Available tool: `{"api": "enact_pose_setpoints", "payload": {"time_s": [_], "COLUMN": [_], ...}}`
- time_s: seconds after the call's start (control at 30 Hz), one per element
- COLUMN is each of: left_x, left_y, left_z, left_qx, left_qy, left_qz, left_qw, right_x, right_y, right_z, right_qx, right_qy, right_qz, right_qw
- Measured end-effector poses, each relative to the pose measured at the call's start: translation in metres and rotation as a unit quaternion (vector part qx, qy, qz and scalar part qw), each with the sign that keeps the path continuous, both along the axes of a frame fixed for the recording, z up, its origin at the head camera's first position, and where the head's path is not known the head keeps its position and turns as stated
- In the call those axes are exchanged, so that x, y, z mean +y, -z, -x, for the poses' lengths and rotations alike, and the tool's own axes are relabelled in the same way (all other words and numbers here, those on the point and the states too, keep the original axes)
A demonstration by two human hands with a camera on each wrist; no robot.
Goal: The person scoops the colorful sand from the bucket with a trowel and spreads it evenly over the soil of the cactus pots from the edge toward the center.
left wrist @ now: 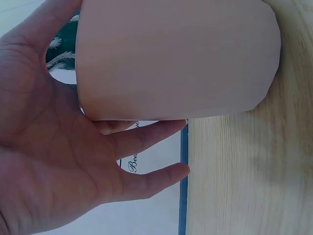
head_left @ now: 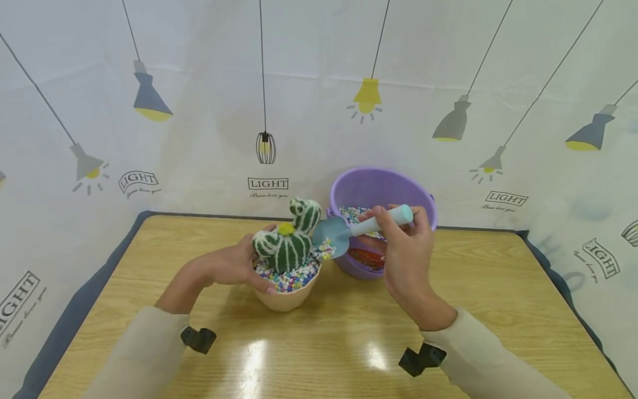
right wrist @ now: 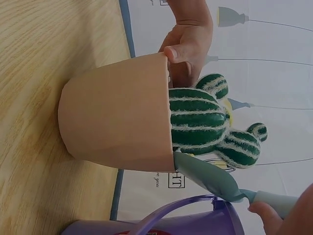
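Our left hand point(head_left: 234, 265), spread around a beige tapered pot point(head_left: 284, 301) on the wood-grain desk point(head_left: 319, 349), our right hand point(head_left: 407, 252) gripping a light-blue plastic scoop point(head_left: 365, 226) at its rim, green white-striped cactus point(head_left: 286, 254) upright in multicoloured granules point(head_left: 294, 281).

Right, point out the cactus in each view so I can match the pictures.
Head: cactus just left of and below centre, upright in the pot.
Left wrist: only a strip of it, upper left, between the left hand and the pot.
Right wrist: right of centre, turned sideways.
Shared landmark: the pot, in all three.
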State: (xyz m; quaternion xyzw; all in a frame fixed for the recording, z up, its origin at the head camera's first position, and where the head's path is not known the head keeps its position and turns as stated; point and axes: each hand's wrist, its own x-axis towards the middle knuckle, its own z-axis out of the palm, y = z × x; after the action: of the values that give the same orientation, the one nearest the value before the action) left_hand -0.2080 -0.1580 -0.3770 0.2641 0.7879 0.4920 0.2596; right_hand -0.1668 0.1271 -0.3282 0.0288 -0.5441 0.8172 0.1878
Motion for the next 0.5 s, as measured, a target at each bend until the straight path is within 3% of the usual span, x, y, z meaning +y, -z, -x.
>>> {"api": "enact_pose_setpoints", "payload": {"time_s": [0.2,0.3,0.4,0.5], "left_x": [0.001,0.003,0.007,0.012], "left_y": [0.004,0.007,0.009,0.009], "left_z": [-0.006,-0.015,-0.024,-0.031], "left_qx": [0.020,0.050,0.068,0.064], "left_qy": [-0.022,-0.058,-0.103,-0.143], "left_qz": [-0.020,-0.015,0.021,0.069], "left_qw": [0.9994,0.9969,0.9921,0.9852], "right_x": [-0.002,-0.003,-0.005,-0.006], "right_y": [-0.001,-0.001,-0.002,-0.002], "right_z": [-0.002,-0.003,-0.004,-0.005], "right_qx": [0.006,0.011,0.016,0.026], "right_qy": [0.002,0.001,0.001,0.000], "right_qz": [-0.018,-0.031,-0.045,-0.057], "right_qw": [0.9998,0.9995,0.9989,0.9981]}}
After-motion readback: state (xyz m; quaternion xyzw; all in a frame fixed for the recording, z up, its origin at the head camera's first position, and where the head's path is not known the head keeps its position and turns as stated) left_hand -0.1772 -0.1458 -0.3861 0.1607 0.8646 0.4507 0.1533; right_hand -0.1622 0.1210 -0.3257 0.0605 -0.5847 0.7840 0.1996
